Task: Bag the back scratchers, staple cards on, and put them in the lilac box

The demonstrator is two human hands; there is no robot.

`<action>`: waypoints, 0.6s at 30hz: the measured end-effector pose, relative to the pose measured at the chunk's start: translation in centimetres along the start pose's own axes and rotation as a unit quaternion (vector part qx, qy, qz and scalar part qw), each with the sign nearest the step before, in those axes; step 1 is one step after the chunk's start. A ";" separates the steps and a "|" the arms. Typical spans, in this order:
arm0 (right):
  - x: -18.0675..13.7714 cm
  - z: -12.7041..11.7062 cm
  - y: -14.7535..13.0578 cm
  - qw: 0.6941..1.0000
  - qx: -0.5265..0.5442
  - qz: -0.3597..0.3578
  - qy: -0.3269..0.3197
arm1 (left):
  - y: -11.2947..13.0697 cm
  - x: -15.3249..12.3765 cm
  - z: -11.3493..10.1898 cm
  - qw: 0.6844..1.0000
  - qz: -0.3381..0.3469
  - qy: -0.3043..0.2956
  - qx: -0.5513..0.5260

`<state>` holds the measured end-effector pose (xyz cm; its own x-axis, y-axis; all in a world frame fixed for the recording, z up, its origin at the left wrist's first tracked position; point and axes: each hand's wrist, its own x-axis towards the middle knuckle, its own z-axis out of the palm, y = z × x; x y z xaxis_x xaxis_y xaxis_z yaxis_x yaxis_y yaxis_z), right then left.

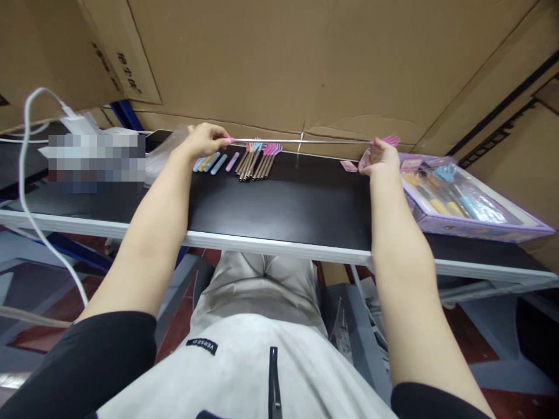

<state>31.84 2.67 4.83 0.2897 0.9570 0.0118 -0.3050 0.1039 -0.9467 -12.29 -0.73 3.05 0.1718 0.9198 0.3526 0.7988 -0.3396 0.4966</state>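
A long thin telescopic metal rod [301,141] with a pink handle end and a pink hand-shaped tip [392,139] stretches horizontally above the black table [283,203]. My left hand [204,139] pinches its pink left end. My right hand [379,159] grips it near the pink tip at the right. Below the rod lies a row of similar collapsed tools [257,160] with pink and blue tips, beside several loose coloured handles [213,162].
A purple-edged tray [471,224] with plastic-wrapped coloured tools lies at the right. A small pink packet [348,166] is beside my right hand. Cardboard boxes [305,64] wall the back. A white cable [30,192] and charger hang at the left.
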 end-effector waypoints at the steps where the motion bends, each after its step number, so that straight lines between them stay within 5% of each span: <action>1: 0.1 -0.4 0.1 0.999 0.014 0.022 0.028 | 0.0 -0.1 -0.1 1.000 -0.016 0.012 0.012; 3: 0.1 -0.6 0.3 0.994 0.054 0.046 0.085 | 0.1 -0.3 -0.3 0.998 -0.034 0.032 0.032; 6: 0.2 0.2 0.8 0.992 0.078 -0.011 0.100 | 0.4 -0.3 -0.5 0.998 -0.028 0.036 0.042; 11: -1.6 4.5 2.7 0.978 0.131 -0.044 0.157 | 3.5 0.0 1.1 0.998 0.000 0.040 0.050; 15: -5.8 9.8 5.9 0.995 0.093 -0.025 0.030 | 7.6 0.5 5.1 0.996 0.066 0.042 0.030; 18: -8.2 11.8 7.4 0.996 0.054 -0.034 -0.069 | 8.4 0.8 7.0 0.995 0.092 0.043 0.002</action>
<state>16.47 -1.24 1.51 0.1879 0.9742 0.1249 -0.3872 0.1904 -0.9021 -1.42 -1.51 1.97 0.2647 0.8222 0.5038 0.7612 -0.4989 0.4143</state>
